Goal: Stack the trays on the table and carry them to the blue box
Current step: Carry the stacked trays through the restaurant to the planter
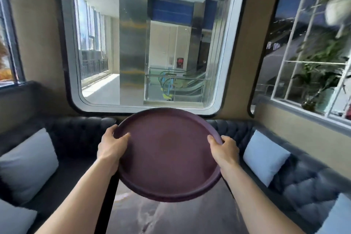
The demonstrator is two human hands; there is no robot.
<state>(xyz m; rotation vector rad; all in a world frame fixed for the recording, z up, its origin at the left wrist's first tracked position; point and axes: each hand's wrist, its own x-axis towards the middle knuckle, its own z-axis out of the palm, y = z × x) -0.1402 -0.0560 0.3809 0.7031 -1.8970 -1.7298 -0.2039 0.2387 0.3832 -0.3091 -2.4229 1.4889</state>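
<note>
Tray position: round maroon tray (169, 155) was held up in the air over the far end of the marbled tabletop (171, 216), tilted so its far rim stood higher than its near rim; whether it was 1 tray or a stack could not be told, though a second lip seemed to show along the near edge.
Left grip: left hand (112, 146) was closed on the tray's left rim, thumb lying on the upper face, fingers curled around the far-left edge.
Right grip: right hand (224, 150) was closed on the right rim, thumb on top, fingers wrapped under the edge.
Key relation: the 2 hands sat on opposite ends of 1 diameter, so the tray hung squarely between them, neither hand nearer to it than the other.
Blue box: not visible; its direction from the tray could not be told.
Next move, as judged: a turn of the body away from the sofa (303, 180) and window (152, 43) seemed needed.
Risk, as judged: the tilt could let a stacked tray slide toward the person.
</note>
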